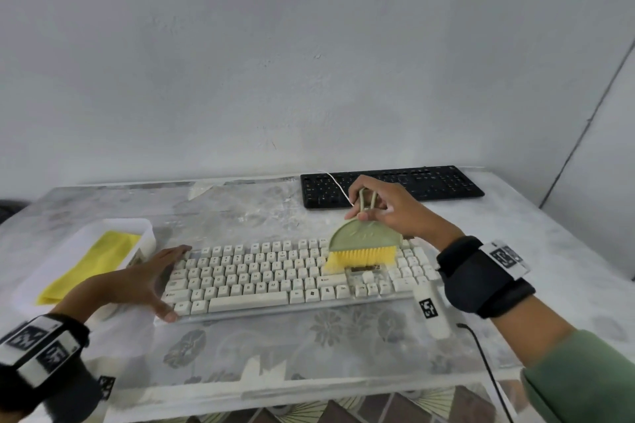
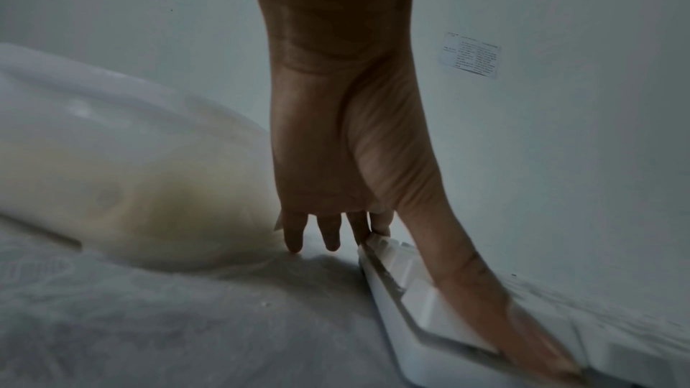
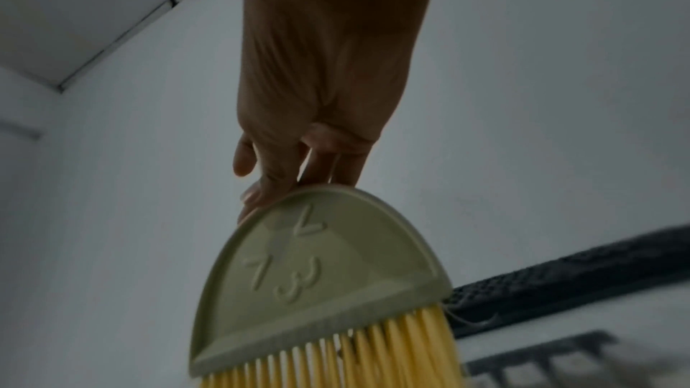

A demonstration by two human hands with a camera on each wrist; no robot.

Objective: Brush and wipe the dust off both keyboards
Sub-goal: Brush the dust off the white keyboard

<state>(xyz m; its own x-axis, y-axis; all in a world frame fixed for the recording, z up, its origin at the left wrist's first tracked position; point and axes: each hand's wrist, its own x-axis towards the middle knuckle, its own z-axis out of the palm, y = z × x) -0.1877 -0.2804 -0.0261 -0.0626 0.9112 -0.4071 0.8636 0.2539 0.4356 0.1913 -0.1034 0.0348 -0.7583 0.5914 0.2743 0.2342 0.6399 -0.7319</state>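
Note:
A white keyboard [image 1: 261, 275] lies in the middle of the table. My right hand [image 1: 381, 209] grips the looped handle of a green brush [image 1: 364, 240] whose yellow bristles [image 1: 360, 256] touch the keys at the keyboard's right part. In the right wrist view the brush [image 3: 321, 276] hangs below the hand [image 3: 298, 164]. My left hand [image 1: 151, 282] rests with straight fingers against the keyboard's left end, thumb at the front corner; the left wrist view shows that hand [image 2: 336, 188] along the keyboard's edge [image 2: 403, 291]. A black keyboard [image 1: 391, 185] lies at the back right.
A white tub [image 1: 144, 233] holding a yellow cloth [image 1: 92, 264] stands left of the white keyboard. A white cable [image 1: 338, 187] crosses the black keyboard. A black cable [image 1: 484, 364] runs off the front right. The wall stands just behind the table.

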